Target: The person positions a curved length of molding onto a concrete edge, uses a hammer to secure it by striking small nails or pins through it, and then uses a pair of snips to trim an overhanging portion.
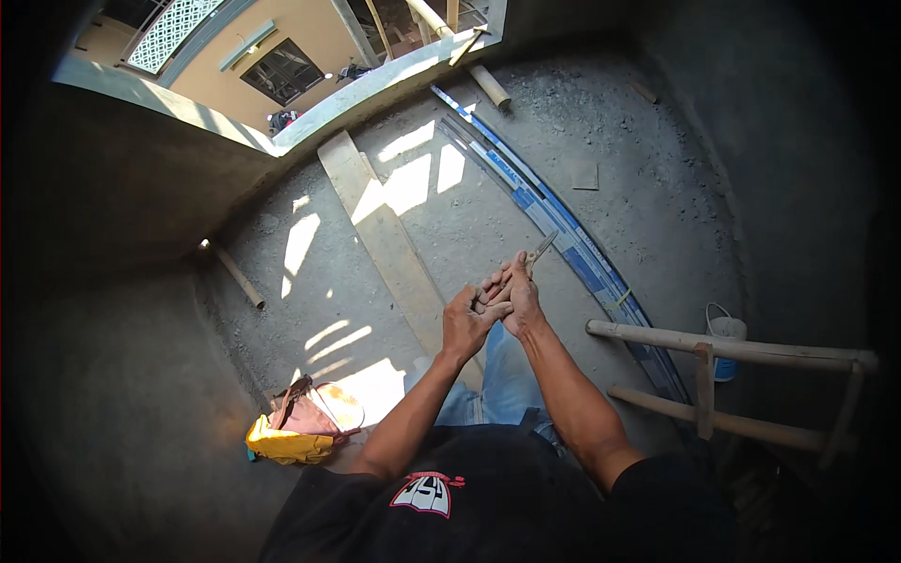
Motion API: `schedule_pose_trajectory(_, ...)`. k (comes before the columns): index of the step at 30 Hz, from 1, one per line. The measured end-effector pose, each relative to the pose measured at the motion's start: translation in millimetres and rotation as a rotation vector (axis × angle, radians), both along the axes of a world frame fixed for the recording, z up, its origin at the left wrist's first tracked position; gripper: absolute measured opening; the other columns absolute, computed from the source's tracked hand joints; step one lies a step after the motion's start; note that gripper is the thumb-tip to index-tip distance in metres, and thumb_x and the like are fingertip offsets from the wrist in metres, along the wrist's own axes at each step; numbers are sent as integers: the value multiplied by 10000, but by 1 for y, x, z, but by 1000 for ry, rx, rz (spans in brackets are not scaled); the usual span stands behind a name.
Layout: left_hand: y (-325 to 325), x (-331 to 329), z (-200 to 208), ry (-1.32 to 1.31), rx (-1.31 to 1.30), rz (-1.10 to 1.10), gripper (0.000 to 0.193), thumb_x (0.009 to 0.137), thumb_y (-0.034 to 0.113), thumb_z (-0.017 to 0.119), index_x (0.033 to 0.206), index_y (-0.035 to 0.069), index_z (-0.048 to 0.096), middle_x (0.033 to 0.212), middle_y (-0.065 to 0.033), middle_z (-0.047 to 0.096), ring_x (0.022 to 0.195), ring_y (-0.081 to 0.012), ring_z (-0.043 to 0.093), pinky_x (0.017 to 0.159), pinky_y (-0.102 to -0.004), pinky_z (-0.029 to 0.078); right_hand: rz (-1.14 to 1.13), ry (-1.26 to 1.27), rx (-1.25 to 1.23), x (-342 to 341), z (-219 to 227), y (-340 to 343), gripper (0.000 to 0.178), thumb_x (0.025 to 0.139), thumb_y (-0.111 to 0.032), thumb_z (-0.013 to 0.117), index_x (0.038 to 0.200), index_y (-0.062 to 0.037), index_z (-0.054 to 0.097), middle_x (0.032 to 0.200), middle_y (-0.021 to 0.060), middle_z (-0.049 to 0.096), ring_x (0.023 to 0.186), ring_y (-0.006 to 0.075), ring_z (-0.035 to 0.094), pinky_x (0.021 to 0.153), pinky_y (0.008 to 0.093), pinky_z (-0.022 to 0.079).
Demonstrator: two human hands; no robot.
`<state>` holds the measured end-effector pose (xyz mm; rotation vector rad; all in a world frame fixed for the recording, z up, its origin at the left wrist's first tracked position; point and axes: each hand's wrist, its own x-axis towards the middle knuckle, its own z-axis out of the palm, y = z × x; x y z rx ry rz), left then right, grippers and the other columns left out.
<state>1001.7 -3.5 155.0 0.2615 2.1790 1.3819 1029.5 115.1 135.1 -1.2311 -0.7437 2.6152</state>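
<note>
- One black T-shirt, soft cloth, right up against the lens
- One cement floor, grey, gritty, splashed with sun
- One bundle of long slim strips, blue and white; can't count the pieces
- One flat wooden plank, dusty
- One wooden frame: two round poles, two flat crosspieces visible
- One floppy fabric bag, pinkish and yellow
- One round bucket, white and blue, thin looped handle
- Two dusty bare hands, touching, above the jeans: right hand wrapped round the tool, left hand bent in against it, can't tell if it's gripping
- One plier-like tool, pointy metal tips poking out past the right thumb, reddish handle
</note>
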Motion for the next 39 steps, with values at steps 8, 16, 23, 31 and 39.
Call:
schedule_pose_trajectory(8,36,-109,-12,-20,-130,-32,535,733,440,841,926,1,604,725,-64,570,672,-171,546,634,-322,468,403,-229,158,-127,-55,101,551,828,-610,699,900,-98,510,690,46,534,501,139,540,393,267,453)
schedule_pose_trajectory(16,-10,-216,-145,-329,-214,277,441,823,352,795,992,-24,639,749,-47,604,717,-115,562,683,-272,482,510,-492,256,-287,-159,190,551,808,-536,757,939,-54,523,658,24,491,482,144,533,338,246,395)
schedule_pose_trajectory(23,99,-373,-175,-288,177,267,416,881,237,740,1202,-7,641,997,-116,639,879,-180,634,825,-303,503,353,-399,53,-445,-208,182,428,902,-502,672,883,-114,492,664,15,529,543,157,560,480,297,494)
schedule_pose_trajectory(31,145,-489,-234,-169,56,400,441,843,219,780,1220,34,647,1061,-114,617,912,-179,578,846,-323,486,305,-227,-86,-558,-267,183,448,950,-542,576,809,-123,506,644,11,519,594,159,560,565,311,505)
schedule_pose_trajectory(39,202,-521,-268,-263,-11,569,302,832,159,797,1054,18,649,982,-33,541,761,-87,542,694,-237,472,307,-356,-125,-588,-295,181,432,966,-552,522,823,-150,460,674,-1,517,626,142,597,495,284,520)
